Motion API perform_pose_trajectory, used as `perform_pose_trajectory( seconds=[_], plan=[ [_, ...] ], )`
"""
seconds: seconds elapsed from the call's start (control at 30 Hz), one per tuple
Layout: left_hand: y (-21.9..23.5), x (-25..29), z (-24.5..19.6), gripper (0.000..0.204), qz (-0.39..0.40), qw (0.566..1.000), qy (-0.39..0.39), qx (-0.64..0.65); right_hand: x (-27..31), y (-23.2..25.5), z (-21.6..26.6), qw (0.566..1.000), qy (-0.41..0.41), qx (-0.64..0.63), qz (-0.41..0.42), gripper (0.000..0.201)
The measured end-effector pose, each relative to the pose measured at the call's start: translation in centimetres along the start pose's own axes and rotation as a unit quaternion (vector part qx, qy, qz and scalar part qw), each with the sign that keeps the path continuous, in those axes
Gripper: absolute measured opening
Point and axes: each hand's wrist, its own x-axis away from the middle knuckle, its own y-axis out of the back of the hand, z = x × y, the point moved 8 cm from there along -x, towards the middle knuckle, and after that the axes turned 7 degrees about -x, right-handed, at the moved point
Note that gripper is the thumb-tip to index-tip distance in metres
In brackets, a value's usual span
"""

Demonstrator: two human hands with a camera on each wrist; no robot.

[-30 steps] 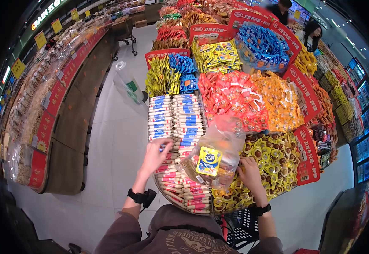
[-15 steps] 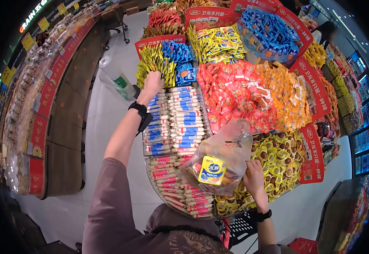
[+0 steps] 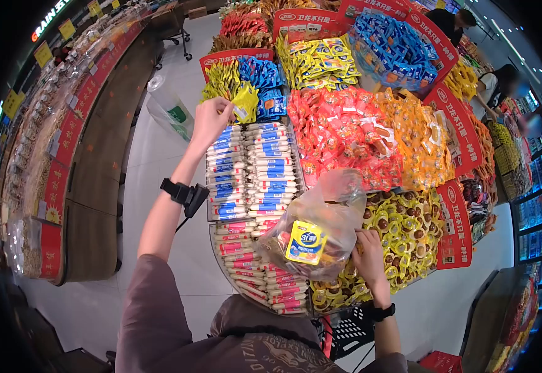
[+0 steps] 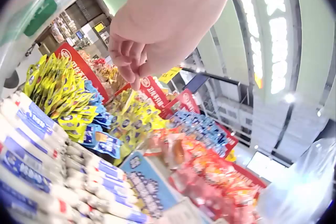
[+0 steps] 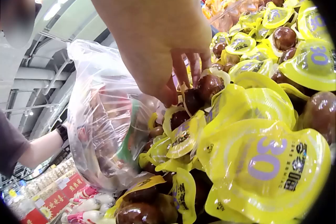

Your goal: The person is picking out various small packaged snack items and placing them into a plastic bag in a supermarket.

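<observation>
My left hand (image 3: 212,121) pinches a yellow snack packet (image 3: 245,103) just over the pile of yellow packets. In the left wrist view the fingers of the left hand (image 4: 142,50) curl together, and only a thin pale edge shows below them. My right hand (image 3: 369,258) is low at the right side of a clear plastic bag (image 3: 339,214) with a yellow label (image 3: 306,242). In the right wrist view the thumb and fingers of the right hand (image 5: 157,45) close about a brown wrapped egg (image 5: 210,86); part of their grip is hidden.
White-wrapped sausages (image 3: 227,168) with blue or pink bands lie in rows in front of me. Red packets (image 3: 345,137), orange packets (image 3: 417,149) and yellow egg packets (image 3: 407,230) fill the right side. Red signs (image 3: 454,224) stand at the edges. A black basket (image 3: 348,332) is below.
My left hand went forward from the sausages to the yellow packets, then rose slightly with a packet. The right hand has stayed beside the bag.
</observation>
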Motion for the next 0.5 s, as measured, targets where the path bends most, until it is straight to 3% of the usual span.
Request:
perform_pose_trajectory(
  seconds=[0.07, 0.1, 0.2, 0.3, 0.37, 0.43, 0.5],
  plan=[
    [2.0, 2.7, -0.9, 0.027, 0.042, 0.986, 0.07, 0.144, 0.0, 0.2, -0.1, 1.0, 0.003, -0.019, 0.001, 0.02],
    [3.1, 3.8, -1.3, 0.027, 0.035, 0.987, 0.071, 0.142, 0.0, 0.4, -0.2, 0.999, 0.0, -0.036, -0.001, 0.019],
    [5.3, 7.9, -3.2, 0.024, 0.066, 0.947, 0.093, 0.301, 0.1, 1.3, -0.4, 0.997, -0.028, -0.078, -0.004, 0.016],
    [8.1, 11.6, -5.5, 0.022, 0.031, 0.926, 0.103, 0.362, 0.2, 2.6, -0.9, 0.997, 0.006, -0.066, -0.037, 0.016],
    [9.8, 13.9, -7.1, 0.018, 0.003, 0.928, 0.11, 0.356, -0.1, 3.8, -0.1, 0.996, 0.004, -0.054, -0.069, 0.015],
    [12.8, 16.5, -9.1, 0.013, -0.12, 0.947, 0.038, 0.295, -0.7, 7.2, 3.6, 0.982, 0.02, -0.121, -0.145, 0.014],
    [15.1, 19.7, -12.7, 0.006, -0.195, 0.968, -0.059, 0.144, -0.9, 8.8, 7.6, 0.975, 0.062, -0.125, -0.172, 0.013]
  ],
)
